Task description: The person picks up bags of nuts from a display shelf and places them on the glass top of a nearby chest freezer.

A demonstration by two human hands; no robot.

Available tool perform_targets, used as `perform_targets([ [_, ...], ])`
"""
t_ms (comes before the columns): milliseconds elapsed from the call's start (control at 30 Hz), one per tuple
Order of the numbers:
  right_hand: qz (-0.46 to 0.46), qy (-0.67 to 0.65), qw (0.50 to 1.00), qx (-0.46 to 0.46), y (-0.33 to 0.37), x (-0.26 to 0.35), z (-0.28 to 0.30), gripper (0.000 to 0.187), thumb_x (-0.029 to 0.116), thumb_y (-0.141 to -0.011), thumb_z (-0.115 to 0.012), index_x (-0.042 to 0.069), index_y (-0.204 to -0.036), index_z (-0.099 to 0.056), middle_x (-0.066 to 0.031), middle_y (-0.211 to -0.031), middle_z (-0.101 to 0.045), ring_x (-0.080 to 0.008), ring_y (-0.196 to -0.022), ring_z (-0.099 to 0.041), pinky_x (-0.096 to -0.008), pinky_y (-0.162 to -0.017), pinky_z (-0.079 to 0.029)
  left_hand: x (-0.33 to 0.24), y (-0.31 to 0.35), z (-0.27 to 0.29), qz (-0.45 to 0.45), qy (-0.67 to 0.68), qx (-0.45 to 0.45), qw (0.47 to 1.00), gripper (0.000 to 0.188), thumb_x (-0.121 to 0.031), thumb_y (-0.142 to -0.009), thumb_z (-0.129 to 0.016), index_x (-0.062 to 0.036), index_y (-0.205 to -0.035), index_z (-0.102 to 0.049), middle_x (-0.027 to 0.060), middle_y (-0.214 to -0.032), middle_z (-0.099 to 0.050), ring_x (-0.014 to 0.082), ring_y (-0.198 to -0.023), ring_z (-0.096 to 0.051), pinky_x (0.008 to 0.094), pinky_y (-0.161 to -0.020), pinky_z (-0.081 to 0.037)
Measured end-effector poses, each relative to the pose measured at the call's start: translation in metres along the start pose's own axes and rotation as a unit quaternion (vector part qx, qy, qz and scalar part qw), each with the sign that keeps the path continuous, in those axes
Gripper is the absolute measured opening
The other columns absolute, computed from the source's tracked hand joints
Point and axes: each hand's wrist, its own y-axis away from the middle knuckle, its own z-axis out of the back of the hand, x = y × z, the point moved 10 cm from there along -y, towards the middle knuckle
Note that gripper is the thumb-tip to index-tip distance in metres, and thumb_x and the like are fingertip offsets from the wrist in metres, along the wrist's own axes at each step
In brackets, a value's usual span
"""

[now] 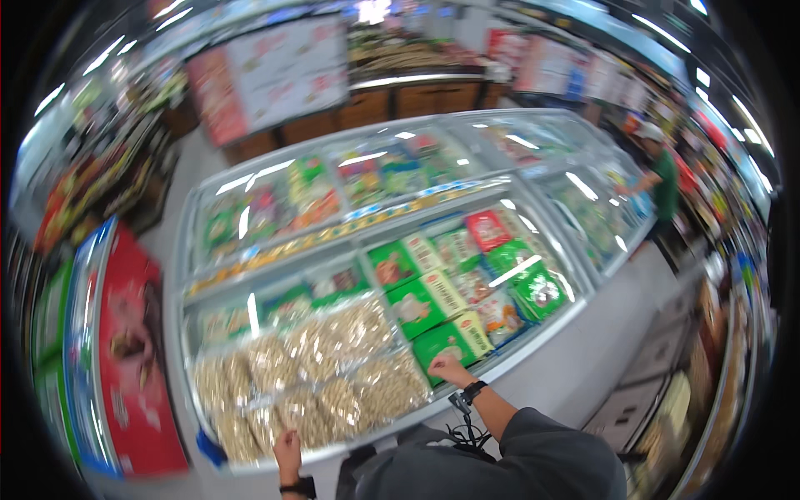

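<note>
At the near edge of a large display freezer (583,293), my left hand (287,451) is closed, its fingers curled in. It is close to clear bags of pale, coiled food (321,404); what it holds, if anything, is too small to tell. Farther right, my right hand (451,370) is also closed, over the corner of a green box (442,344) inside the freezer. Whether it grips or touches anything there is hidden. Both wrists wear dark bands, and a black cable hangs beside the right one.
More green boxes (414,308) and bagged frozen foods (533,279) fill the freezer. On the left stands a red-sided chest (137,350). A person in green (664,185) leans at the far right end. Cartons (625,408) and shelving line the right.
</note>
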Motion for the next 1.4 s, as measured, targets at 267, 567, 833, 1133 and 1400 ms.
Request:
perform_targets([
  [267,-0.055,-0.024,0.997,0.044,0.003,0.008,-0.042,0.011,0.018,-0.087,-0.062,0.008,-0.092,-0.064,-0.0007,-0.08,-0.065,-0.006,-0.066,-0.056,-0.02,-0.058,-0.043,0.039,0.079,0.061,0.037,-0.03,-0.018,0.999,0.017,-0.01,-0.083,-0.06,-0.0026,-0.097,-0.065,0.0128,-0.09,-0.067,0.0217,-0.079,-0.065,0.0318,-0.068,-0.05],
  [567,-0.126,-0.077,0.987,-0.065,0.128,-0.005,-0.034,0.017,0.019,-0.089,-0.057,0.006,-0.096,-0.066,-0.002,-0.086,-0.066,-0.0083,-0.072,-0.06,-0.0198,-0.061,-0.044,0.047,0.148,0.072,-0.008,-0.044,0.043,0.998,0.015,-0.008,-0.082,-0.06,-0.0001,-0.093,-0.065,0.0153,-0.086,-0.066,0.0247,-0.077,-0.065,0.0329,-0.069,-0.051],
  [833,-0.022,0.032,0.986,-0.16,0.239,0.017,-0.017,0.016,0.016,-0.085,-0.063,0.002,-0.09,-0.068,-0.003,-0.079,-0.066,-0.0087,-0.073,-0.06,-0.0221,-0.064,-0.046,0.054,0.184,0.046,-0.1,-0.055,0.118,0.986,0.008,-0.006,-0.08,-0.061,-0.0012,-0.085,-0.066,0.0141,-0.075,-0.064,0.0257,-0.069,-0.062,0.0349,-0.065,-0.049],
  [1133,-0.018,0.005,0.948,-0.317,0.407,-0.025,0.06,0.024,0.021,-0.088,-0.06,-0.002,-0.082,-0.067,-0.0049,-0.073,-0.065,-0.01,-0.069,-0.059,-0.0258,-0.067,-0.048,0.003,0.21,-0.035,-0.219,-0.077,0.275,0.933,0.009,-0.006,-0.074,-0.069,-0.0001,-0.079,-0.065,0.011,-0.07,-0.062,0.0211,-0.065,-0.06,0.0316,-0.063,-0.047],
  [1400,-0.044,-0.142,0.878,-0.454,0.577,-0.136,0.132,0.023,0.004,-0.092,-0.04,-0.002,-0.102,-0.06,-0.0061,-0.082,-0.062,-0.014,-0.073,-0.06,-0.0269,-0.07,-0.05,-0.065,0.245,-0.166,-0.282,-0.081,0.402,0.867,0.006,-0.004,-0.077,-0.065,0.0014,-0.081,-0.064,0.0107,-0.068,-0.063,0.0177,-0.062,-0.062,0.0295,-0.06,-0.048],
])
